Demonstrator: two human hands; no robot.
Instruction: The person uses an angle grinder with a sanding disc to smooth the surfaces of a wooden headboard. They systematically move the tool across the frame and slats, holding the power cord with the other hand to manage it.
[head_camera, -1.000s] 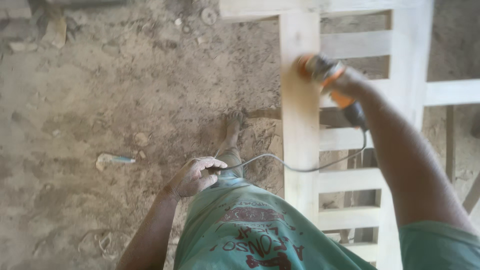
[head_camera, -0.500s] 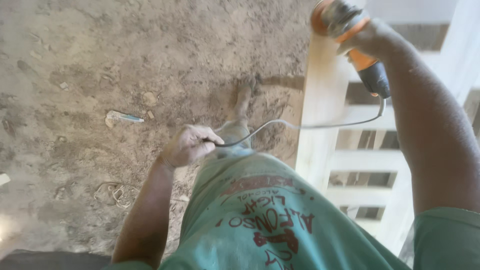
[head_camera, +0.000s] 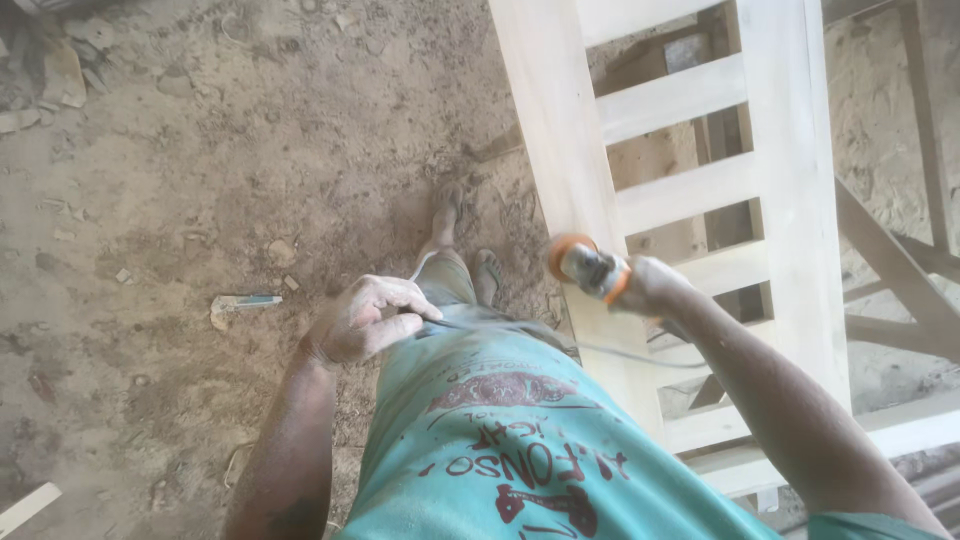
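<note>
My right hand (head_camera: 655, 285) clenched around orange-collared power sander (head_camera: 585, 265), disc end against long rail of pale slatted wooden frame (head_camera: 560, 130). My left hand (head_camera: 365, 320) closed on sander's thin cord (head_camera: 620, 352), held near waist over green shirt (head_camera: 500, 450). Dusty dirt floor (head_camera: 200, 150) below; small blue-tipped scrap (head_camera: 240, 303) lying left of left hand.

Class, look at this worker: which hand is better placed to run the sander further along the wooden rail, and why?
Probably the right hand: it already grips the orange sander against the pale rail. The left hand only holds the cord.
</note>
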